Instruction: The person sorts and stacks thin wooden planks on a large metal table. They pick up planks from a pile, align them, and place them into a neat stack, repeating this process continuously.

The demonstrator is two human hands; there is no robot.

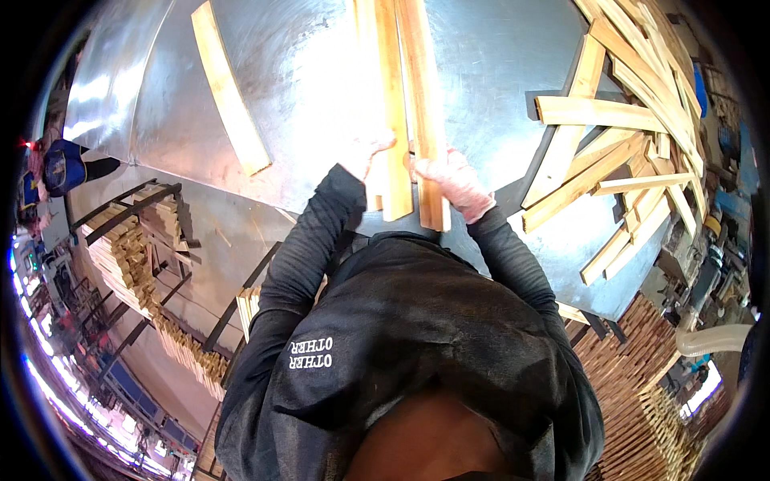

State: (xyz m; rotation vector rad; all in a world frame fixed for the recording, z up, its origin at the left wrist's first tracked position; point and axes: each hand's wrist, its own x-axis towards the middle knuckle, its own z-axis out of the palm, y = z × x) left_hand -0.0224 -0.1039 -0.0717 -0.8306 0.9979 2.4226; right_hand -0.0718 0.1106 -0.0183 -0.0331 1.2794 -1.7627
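Left hand [369, 159], grasping one plank [393, 112] by its near end; right hand [459, 183], grasping a second plank [420, 88] likewise; both planks between the hands, long axes nearly parallel, pointing away from the body; leftward, a loose plank [228, 88]; rightward, a plank heap [601, 113]; beneath, a metal table [497, 64].
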